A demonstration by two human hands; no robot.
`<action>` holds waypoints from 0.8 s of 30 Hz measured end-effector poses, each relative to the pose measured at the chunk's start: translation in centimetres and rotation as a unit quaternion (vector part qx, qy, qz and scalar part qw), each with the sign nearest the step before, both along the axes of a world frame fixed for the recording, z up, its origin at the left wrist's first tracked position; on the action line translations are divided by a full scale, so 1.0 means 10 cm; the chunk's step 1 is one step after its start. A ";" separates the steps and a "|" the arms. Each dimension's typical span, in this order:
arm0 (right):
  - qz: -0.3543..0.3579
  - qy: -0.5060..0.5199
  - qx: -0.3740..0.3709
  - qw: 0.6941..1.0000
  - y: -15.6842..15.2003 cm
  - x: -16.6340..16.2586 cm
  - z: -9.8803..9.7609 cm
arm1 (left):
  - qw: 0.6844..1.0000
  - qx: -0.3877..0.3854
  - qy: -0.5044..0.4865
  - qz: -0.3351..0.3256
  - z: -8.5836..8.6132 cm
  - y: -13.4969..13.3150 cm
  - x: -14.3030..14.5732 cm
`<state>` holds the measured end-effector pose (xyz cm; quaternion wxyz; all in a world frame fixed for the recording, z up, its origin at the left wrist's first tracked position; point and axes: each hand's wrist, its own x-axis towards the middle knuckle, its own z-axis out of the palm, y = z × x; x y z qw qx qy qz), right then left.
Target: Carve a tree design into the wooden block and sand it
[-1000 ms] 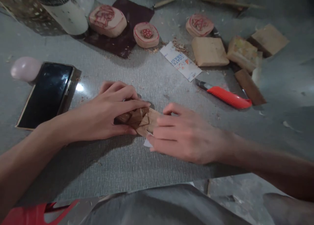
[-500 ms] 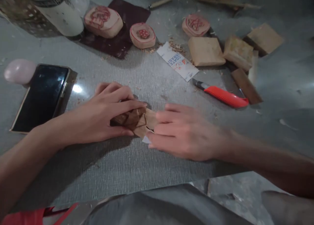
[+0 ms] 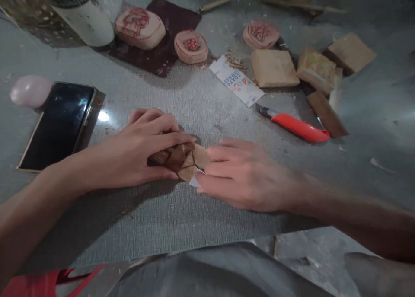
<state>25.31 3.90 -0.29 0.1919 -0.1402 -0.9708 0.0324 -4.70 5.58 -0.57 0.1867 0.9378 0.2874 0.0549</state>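
Observation:
My left hand (image 3: 142, 150) lies curled over a small brown wooden piece (image 3: 173, 155) in the middle of the grey table, with fingers and thumb closed round it. A tan sheet of sandpaper (image 3: 196, 161) lies under and beside the piece. My right hand (image 3: 243, 176) rests flat on that sheet, fingers stretched out and pressing it down. A white corner shows under the fingertips.
A red utility knife (image 3: 300, 127) lies to the right. A black phone (image 3: 56, 124) and a pink round object (image 3: 30, 91) lie at the left. Carved round wooden pieces (image 3: 191, 46), plain wooden blocks (image 3: 274, 68), a dark sheet (image 3: 162, 33) and a white cylinder (image 3: 82, 11) sit at the back.
My right hand has slid slightly left along the sandpaper toward the wooden piece. My left hand keeps its grip in place.

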 end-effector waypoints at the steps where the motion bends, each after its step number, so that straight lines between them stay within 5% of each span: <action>1: -0.009 -0.018 0.002 1.000 -0.01 0.00 0.00 | 1.000 0.013 -0.021 0.002 0.00 0.00 0.00; 24: -0.058 -0.026 0.007 0.998 0.00 -0.05 0.01 | 0.999 0.003 -0.031 0.019 -0.01 0.01 0.01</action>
